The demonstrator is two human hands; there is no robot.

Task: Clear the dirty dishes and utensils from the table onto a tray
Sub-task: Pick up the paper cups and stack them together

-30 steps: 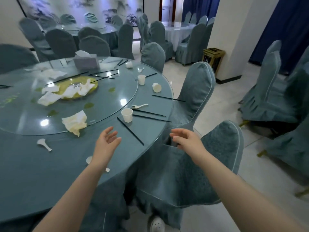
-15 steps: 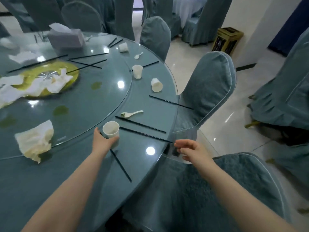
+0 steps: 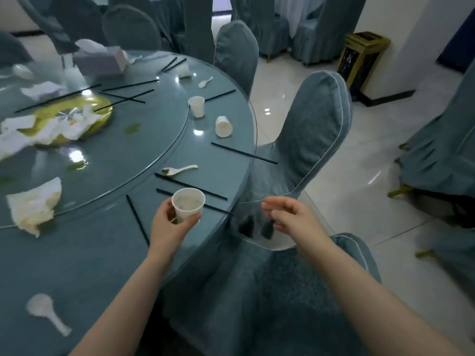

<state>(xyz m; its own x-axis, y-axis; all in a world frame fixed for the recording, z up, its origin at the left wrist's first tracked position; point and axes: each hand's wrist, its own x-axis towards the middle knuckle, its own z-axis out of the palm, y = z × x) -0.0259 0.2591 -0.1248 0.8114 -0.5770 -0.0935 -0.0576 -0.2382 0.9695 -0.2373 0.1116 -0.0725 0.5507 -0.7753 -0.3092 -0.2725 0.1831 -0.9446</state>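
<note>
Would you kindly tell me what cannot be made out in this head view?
- Tray: none in view, so its place is unknown.
- Cup in the left hand: contents too blurred to tell.
- Chopstick: middle hidden behind the cup.
- Tissue box: motion-blurred.
- Right hand: empty, with its fingertips blurred.

The left hand (image 3: 171, 227) holds a white paper cup (image 3: 188, 204) above the edge of the round blue table (image 3: 77, 265). The right hand (image 3: 290, 218) floats at its 3 o'clock, fingers loosely bent, holding nothing. Black chopsticks (image 3: 190, 186) lie just past the cup at 12 o'clock, beside a white spoon (image 3: 180, 170). Two more cups (image 3: 197, 106) sit farther off toward 12 o'clock, one tipped over. A crumpled napkin (image 3: 34, 204) lies at 9 o'clock.
</note>
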